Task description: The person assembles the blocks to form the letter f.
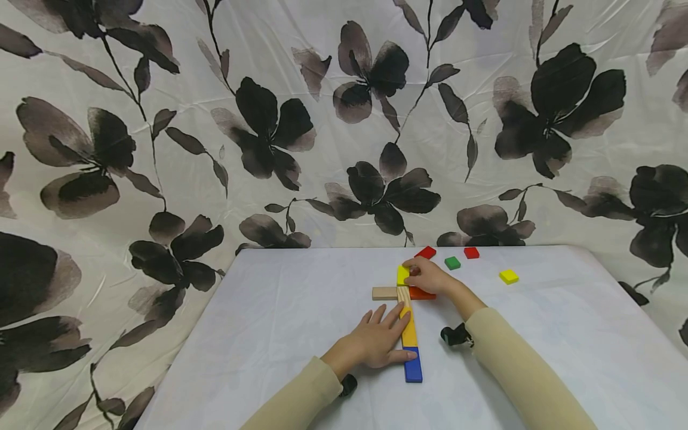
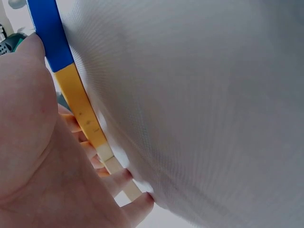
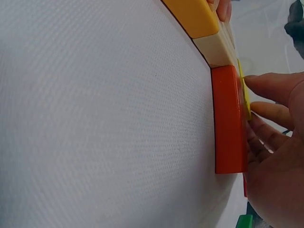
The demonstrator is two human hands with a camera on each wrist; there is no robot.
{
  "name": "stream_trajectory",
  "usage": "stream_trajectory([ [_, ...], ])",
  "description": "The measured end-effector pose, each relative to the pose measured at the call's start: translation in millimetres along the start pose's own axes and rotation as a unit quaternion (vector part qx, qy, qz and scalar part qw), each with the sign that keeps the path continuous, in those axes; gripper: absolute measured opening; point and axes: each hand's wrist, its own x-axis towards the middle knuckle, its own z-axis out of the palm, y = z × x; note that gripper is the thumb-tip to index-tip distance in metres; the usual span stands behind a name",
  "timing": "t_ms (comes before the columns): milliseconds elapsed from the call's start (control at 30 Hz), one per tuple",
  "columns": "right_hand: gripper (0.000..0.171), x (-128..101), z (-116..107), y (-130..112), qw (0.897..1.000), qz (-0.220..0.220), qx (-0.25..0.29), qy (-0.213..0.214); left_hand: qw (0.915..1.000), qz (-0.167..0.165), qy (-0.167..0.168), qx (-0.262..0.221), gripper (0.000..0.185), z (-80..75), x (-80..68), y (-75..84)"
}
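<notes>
Wooden blocks lie in a cross shape on the table. Its stem runs from a blue block (image 1: 413, 371) through an orange-yellow block (image 1: 410, 332) to a plain wood piece (image 1: 403, 294). A plain wood block (image 1: 384, 293) forms the left arm and a red-orange block (image 1: 423, 294) the right. My left hand (image 1: 376, 341) rests along the stem with fingers spread, its thumb on the blue block. At the top, my right hand (image 1: 432, 277) pinches a yellow block (image 1: 402, 276) between thumb and index finger, partly covering it. The right wrist view shows its thin yellow edge (image 3: 246, 97) beside the red-orange block.
Beyond the right hand lie two red blocks, one near the fingers (image 1: 426, 252) and one farther right (image 1: 471, 252). A green block (image 1: 452, 263) sits between them, and a loose yellow block (image 1: 508, 276) lies to the right. A floral cloth (image 1: 322, 137) hangs behind the white table (image 1: 301, 280).
</notes>
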Motion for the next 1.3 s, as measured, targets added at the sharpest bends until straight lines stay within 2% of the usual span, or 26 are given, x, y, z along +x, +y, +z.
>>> stream_trajectory([
  [200, 0.045, -0.7, -0.5, -0.4, 1.000, -0.003, -0.002, -0.006, 1.0000, 0.001, 0.001, -0.002, 0.092, 0.2, -0.8, 0.0],
  [433, 0.046, -2.2, 0.6, -1.4, 1.000, 0.014, 0.004, -0.016, 1.0000, 0.003, 0.000, -0.005, 0.091, 0.6, -1.6, 0.1],
  [633, 0.045, -3.0, -1.0, -3.3, 1.000, 0.002, 0.001, -0.019, 1.0000, 0.005, 0.002, -0.006, 0.091, 1.1, -1.5, -0.6],
  [1300, 0.045, -1.3, -4.9, -4.0, 0.999, 0.008, 0.013, -0.034, 1.0000, 0.002, -0.001, -0.006, 0.092, 0.7, -0.2, -0.4],
])
